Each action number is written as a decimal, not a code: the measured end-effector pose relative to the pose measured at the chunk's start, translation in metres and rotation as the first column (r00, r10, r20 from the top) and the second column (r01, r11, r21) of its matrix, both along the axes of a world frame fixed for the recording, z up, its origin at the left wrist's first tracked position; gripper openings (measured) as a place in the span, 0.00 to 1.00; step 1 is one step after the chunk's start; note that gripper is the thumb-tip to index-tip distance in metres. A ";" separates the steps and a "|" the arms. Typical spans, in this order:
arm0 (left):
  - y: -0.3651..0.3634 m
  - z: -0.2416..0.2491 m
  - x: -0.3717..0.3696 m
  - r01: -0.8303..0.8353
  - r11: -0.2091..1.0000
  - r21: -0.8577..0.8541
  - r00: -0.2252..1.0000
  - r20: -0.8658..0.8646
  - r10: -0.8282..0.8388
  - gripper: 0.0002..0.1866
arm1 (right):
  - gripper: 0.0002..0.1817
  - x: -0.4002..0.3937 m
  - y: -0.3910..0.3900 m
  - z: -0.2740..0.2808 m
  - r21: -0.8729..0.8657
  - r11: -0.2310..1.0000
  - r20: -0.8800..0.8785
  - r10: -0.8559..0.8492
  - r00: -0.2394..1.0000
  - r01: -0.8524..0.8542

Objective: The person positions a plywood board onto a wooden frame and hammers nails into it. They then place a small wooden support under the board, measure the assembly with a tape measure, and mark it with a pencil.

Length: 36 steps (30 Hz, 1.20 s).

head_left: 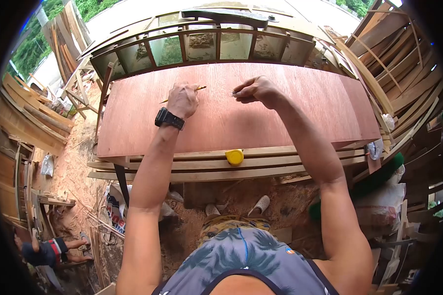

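Note:
A broad reddish plywood panel [211,125] lies flat in front of me, under both hands. My left hand [183,100], with a black watch on its wrist, rests on the panel left of its middle. Its fingers are curled round a yellow pencil [201,88], which sticks out on both sides. Over the panel, to the right, my right hand [257,92] is closed in a pinch and casts a shadow below. Something tiny and shiny shows at its fingertips, too small to name. A yellow tape measure [235,157] sits on the wooden strips at the panel's near edge.
Behind the panel stands a wooden frame [202,46] with several compartments. A dark curved wooden piece [226,17] lies on top of it. Stacked boards [408,64] crowd the right side, more boards [34,118] the left. Another person [49,250] is at the lower left.

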<state>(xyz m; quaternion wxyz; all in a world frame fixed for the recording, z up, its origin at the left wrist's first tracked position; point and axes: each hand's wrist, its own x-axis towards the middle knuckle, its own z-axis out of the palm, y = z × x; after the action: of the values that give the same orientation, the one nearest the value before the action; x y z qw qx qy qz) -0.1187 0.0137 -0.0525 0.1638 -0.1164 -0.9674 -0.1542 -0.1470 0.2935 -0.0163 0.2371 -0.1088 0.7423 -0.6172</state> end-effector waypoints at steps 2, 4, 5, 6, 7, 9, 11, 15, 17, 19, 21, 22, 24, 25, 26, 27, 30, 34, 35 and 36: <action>-0.007 0.000 -0.006 0.018 0.999 -0.041 0.998 0.057 -0.015 0.12 | 0.12 -0.008 -0.034 -0.004 0.087 0.996 -0.051 -0.017 0.999 0.021; -0.005 0.001 -0.009 -0.001 0.998 -0.063 1.000 -0.018 0.000 0.13 | 0.11 -0.010 -0.053 -0.002 0.155 0.988 -0.074 -0.011 0.997 0.022; -0.002 0.005 -0.007 -0.024 0.998 -0.051 1.000 0.018 0.025 0.14 | 0.10 -0.009 -0.059 -0.002 0.218 0.976 -0.084 -0.003 0.996 0.021; -0.005 0.006 -0.007 -0.017 0.999 -0.046 1.000 0.012 0.017 0.14 | 0.10 -0.007 -0.063 -0.002 0.223 0.974 -0.090 -0.010 0.996 0.030; -0.007 0.002 -0.011 0.012 0.999 -0.036 1.000 -0.015 -0.013 0.14 | 0.10 -0.007 -0.064 -0.004 0.280 0.959 -0.138 0.003 0.990 0.037; -0.008 -0.008 -0.022 0.063 0.998 -0.027 0.998 -0.023 -0.063 0.14 | 0.11 -0.006 -0.062 -0.007 0.351 0.935 -0.190 0.027 0.981 0.042; -0.010 -0.003 -0.016 0.161 0.986 -0.044 0.980 -0.111 -0.165 0.13 | 0.12 -0.008 -0.056 -0.018 0.384 0.920 -0.320 0.058 0.946 0.073; 0.002 0.023 -0.002 0.121 0.986 0.118 0.992 0.013 -0.123 0.11 | 0.15 0.007 -0.049 -0.003 0.500 0.839 -0.534 0.105 0.839 0.213; 0.013 0.032 0.005 0.110 0.968 0.227 0.993 0.027 -0.119 0.11 | 0.15 0.015 -0.048 0.000 0.453 0.861 -0.526 0.050 0.849 0.230; 0.022 0.042 0.007 0.037 0.936 0.350 0.992 0.100 -0.077 0.13 | 0.17 0.023 -0.044 0.005 0.276 0.927 -0.557 -0.063 0.828 0.256; 0.030 0.044 0.000 -0.025 0.946 0.322 0.992 0.128 -0.017 0.13 | 0.18 0.033 -0.039 0.018 0.288 0.935 -0.463 -0.053 0.885 0.207; 0.033 0.041 -0.003 -0.086 0.952 0.294 0.986 0.161 0.039 0.14 | 0.19 0.040 -0.036 0.021 0.299 0.941 -0.357 -0.042 0.933 0.157; 0.033 0.038 -0.017 -0.141 0.988 0.066 0.965 0.233 0.122 0.15 | 0.18 0.040 -0.021 0.011 0.384 0.893 -0.497 -0.015 0.868 0.235; 0.026 0.020 -0.031 -0.184 0.981 0.057 0.958 0.232 0.166 0.15 | 0.18 0.042 -0.011 0.005 0.334 0.914 -0.505 -0.035 0.862 0.233; 0.018 -0.005 -0.051 -0.154 0.988 -0.016 0.970 0.190 0.154 0.16 | 0.18 0.057 -0.001 0.018 0.341 0.914 -0.431 -0.057 0.901 0.221; 0.017 0.002 -0.046 -0.150 0.989 -0.017 0.960 0.237 0.150 0.17 | 0.19 0.067 0.009 0.018 0.276 0.938 -0.415 -0.081 0.906 0.210; 0.026 0.007 -0.027 -0.137 0.988 0.073 0.990 -0.004 0.138 0.15 | 0.19 0.123 0.036 0.034 0.275 0.954 -0.309 -0.031 0.951 0.120; 0.033 0.041 0.006 0.053 0.991 0.126 0.981 0.180 -0.075 0.10 | 0.18 0.180 0.072 0.003 0.353 0.863 0.035 0.375 0.926 -0.363; 0.034 0.040 0.009 0.100 0.982 0.161 0.960 0.243 -0.137 0.11 | 0.21 0.189 0.078 -0.005 0.391 0.800 0.111 0.449 0.886 -0.454; 0.039 0.041 0.011 0.150 0.968 0.203 0.932 0.297 -0.206 0.11 | 0.21 0.194 0.088 -0.030 0.434 0.763 0.084 0.495 0.865 -0.479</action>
<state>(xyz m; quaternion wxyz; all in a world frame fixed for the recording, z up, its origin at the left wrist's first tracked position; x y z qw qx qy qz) -0.1076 0.0524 -0.0117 0.0020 -0.1627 -0.9490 -0.2702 0.0475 0.3818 -0.0462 0.3941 -0.2516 0.8126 -0.3479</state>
